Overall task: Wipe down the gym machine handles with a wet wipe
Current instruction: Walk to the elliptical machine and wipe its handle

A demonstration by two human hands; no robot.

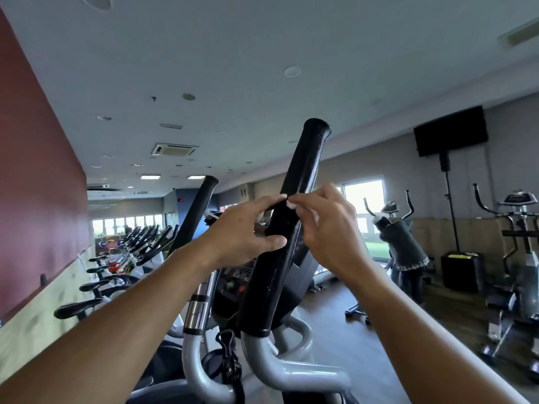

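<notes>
Leaning up and right: long black handle (294, 211).

Two bare hands (242, 231) (326, 228), two long black foam-covered machine handles (294, 205) (198, 211), one wall-mounted black television screen (450, 131) and one other person (404, 249) appear in the gym.

Gym: row of exercise bikes (122, 258), ellipticals (513, 258), wall-mounted TV (450, 131)
</notes>
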